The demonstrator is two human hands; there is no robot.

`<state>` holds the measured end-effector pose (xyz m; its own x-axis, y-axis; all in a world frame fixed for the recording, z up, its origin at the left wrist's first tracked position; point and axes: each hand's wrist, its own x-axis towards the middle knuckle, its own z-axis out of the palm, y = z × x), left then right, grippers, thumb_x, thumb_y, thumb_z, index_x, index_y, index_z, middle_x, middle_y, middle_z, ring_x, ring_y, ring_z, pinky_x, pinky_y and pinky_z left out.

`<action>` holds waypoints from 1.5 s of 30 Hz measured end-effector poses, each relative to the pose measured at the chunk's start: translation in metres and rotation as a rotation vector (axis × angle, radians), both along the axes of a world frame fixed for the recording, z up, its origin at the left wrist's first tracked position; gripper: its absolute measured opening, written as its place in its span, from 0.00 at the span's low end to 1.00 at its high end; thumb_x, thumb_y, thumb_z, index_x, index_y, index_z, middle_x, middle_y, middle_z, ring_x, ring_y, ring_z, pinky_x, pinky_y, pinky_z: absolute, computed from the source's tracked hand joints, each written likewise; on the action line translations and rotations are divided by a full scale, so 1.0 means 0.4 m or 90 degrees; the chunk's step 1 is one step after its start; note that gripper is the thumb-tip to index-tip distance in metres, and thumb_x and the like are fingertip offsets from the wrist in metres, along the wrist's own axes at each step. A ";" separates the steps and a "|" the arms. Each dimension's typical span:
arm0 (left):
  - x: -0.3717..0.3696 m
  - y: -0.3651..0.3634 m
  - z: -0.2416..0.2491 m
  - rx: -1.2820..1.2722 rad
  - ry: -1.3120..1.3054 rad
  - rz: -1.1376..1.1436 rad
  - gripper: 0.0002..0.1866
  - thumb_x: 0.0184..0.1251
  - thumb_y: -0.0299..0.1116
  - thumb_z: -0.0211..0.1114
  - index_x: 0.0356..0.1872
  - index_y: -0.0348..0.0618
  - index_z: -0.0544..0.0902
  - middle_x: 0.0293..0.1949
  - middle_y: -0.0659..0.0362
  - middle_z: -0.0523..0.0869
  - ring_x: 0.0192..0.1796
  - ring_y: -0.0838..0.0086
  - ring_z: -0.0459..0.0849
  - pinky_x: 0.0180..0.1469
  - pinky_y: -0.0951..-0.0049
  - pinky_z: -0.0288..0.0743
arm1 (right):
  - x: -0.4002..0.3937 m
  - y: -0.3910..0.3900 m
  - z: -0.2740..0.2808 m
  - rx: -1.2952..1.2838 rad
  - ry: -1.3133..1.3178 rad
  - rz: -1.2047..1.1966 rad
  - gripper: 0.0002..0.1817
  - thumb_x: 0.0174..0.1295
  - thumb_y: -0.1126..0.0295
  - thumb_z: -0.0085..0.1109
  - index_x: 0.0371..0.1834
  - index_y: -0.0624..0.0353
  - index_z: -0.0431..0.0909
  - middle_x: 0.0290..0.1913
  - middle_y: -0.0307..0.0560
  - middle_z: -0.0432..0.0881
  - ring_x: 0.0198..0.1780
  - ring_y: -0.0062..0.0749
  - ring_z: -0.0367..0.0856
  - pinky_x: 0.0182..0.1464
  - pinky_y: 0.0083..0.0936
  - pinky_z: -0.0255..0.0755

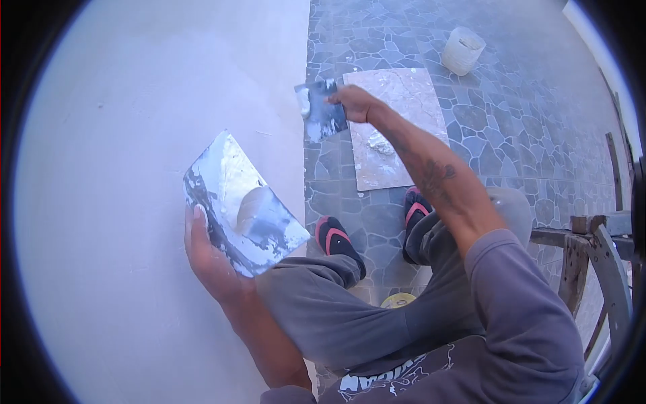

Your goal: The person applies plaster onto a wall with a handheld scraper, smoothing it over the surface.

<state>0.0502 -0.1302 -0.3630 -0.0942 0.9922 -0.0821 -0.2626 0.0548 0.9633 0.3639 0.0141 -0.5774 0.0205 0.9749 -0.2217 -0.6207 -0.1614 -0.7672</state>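
In my left hand is a rectangular metal putty plate, tilted, its face smeared with white putty; my thumb lies over its near edge. My right hand reaches forward with its fingers closed on a thin metal putty blade. A thick streak of white putty clings along the blade's left edge, close to the wall in this view. Below the right forearm, a mound of putty sits on a pale, stained board on the floor.
Stone-patterned paving covers the floor. A whitish bucket stands beyond the board. To the right is a wooden trestle. My sandalled feet are at the board's near end, and a round yellow object shows between my legs.
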 end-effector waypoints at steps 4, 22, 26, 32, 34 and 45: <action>0.007 0.037 -0.018 -0.015 0.045 0.048 0.24 0.74 0.38 0.53 0.61 0.26 0.72 0.57 0.48 0.77 0.57 0.62 0.79 0.60 0.66 0.71 | -0.105 0.034 -0.358 -0.222 0.020 -0.125 0.12 0.64 0.80 0.55 0.50 0.70 0.73 0.40 0.46 0.78 0.40 0.35 0.79 0.47 0.39 0.78; 0.121 0.110 -0.033 -0.118 0.357 -0.227 0.21 0.63 0.38 0.59 0.47 0.27 0.79 0.38 0.58 0.82 0.41 0.76 0.77 0.47 0.76 0.69 | -0.186 0.146 -0.590 -0.317 -0.117 -0.121 0.12 0.60 0.74 0.60 0.45 0.70 0.79 0.36 0.42 0.78 0.36 0.28 0.74 0.39 0.31 0.70; 0.120 0.137 -0.053 -0.101 0.406 -0.372 0.17 0.68 0.38 0.56 0.45 0.30 0.79 0.36 0.55 0.82 0.38 0.76 0.77 0.42 0.75 0.69 | -0.199 0.160 -0.625 -0.306 -0.106 -0.135 0.11 0.59 0.73 0.60 0.42 0.69 0.79 0.33 0.41 0.78 0.33 0.27 0.73 0.35 0.32 0.68; 0.154 0.186 -0.055 -0.114 0.413 -0.504 0.14 0.74 0.34 0.52 0.44 0.31 0.79 0.28 0.57 0.81 0.29 0.77 0.76 0.35 0.76 0.69 | -0.209 0.179 -0.624 -0.319 -0.185 -0.161 0.10 0.58 0.72 0.60 0.37 0.69 0.80 0.30 0.40 0.77 0.31 0.25 0.72 0.32 0.31 0.66; 0.144 0.195 -0.066 -0.114 0.409 -0.532 0.14 0.74 0.34 0.52 0.44 0.31 0.78 0.27 0.56 0.81 0.29 0.77 0.76 0.35 0.75 0.69 | -0.215 0.180 -0.617 -0.311 -0.168 -0.169 0.09 0.58 0.72 0.60 0.36 0.69 0.81 0.29 0.40 0.77 0.30 0.25 0.71 0.31 0.31 0.66; 0.125 0.215 -0.078 -0.083 0.378 -0.535 0.12 0.74 0.33 0.51 0.45 0.32 0.77 0.27 0.55 0.80 0.29 0.77 0.75 0.35 0.75 0.68 | -0.240 0.216 -0.628 -0.195 -0.140 -0.116 0.07 0.54 0.74 0.53 0.24 0.67 0.77 0.21 0.38 0.73 0.22 0.22 0.71 0.21 0.29 0.62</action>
<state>0.1003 -0.0443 -0.3944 0.5634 0.7436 -0.3600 0.4241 0.1137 0.8984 0.2680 0.1003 -0.8285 0.2651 0.8407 -0.4722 -0.4868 -0.3061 -0.8182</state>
